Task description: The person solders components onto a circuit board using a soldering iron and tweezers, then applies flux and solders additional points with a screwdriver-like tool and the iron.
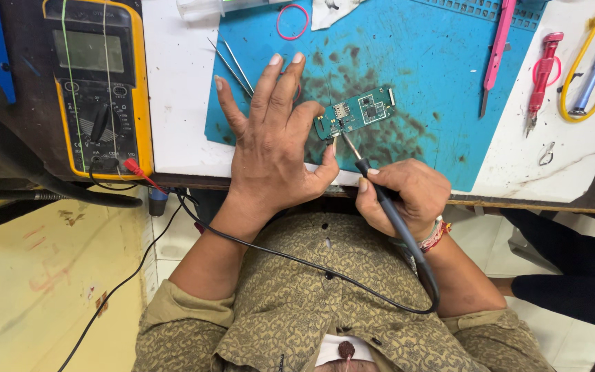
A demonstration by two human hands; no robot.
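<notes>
Board [355, 111] lies on the blue mat [435, 62], its long axis running from lower left to upper right, slightly tilted, near the mat's front edge. Left hand [273, 148] rests on the mat just left of the board, palm down, fingers [280, 83] spread and released, gripping nothing; its thumb tip reaches toward the board's lower left corner and appears to touch or nearly touch it, though contact cannot be confirmed. Right hand [401, 196] sits at the bench [180, 103] edge, below and right of the board, fingers clenched around the dark handle of a probe [352, 151]. Probe shaft slants up and left from that hand, and its metal tip meets the board at the lower left end, beside the thumb. Board therefore lies up and left of the right hand, and directly right of the left hand; the left hand is the nearer. Black cable [297, 262] trails from the probe handle, below the board, across the person's lap. Tweezers [232, 65] lie left of the board, partly behind the left fingers. Yellow meter [98, 83] stands well left of the board.
</notes>
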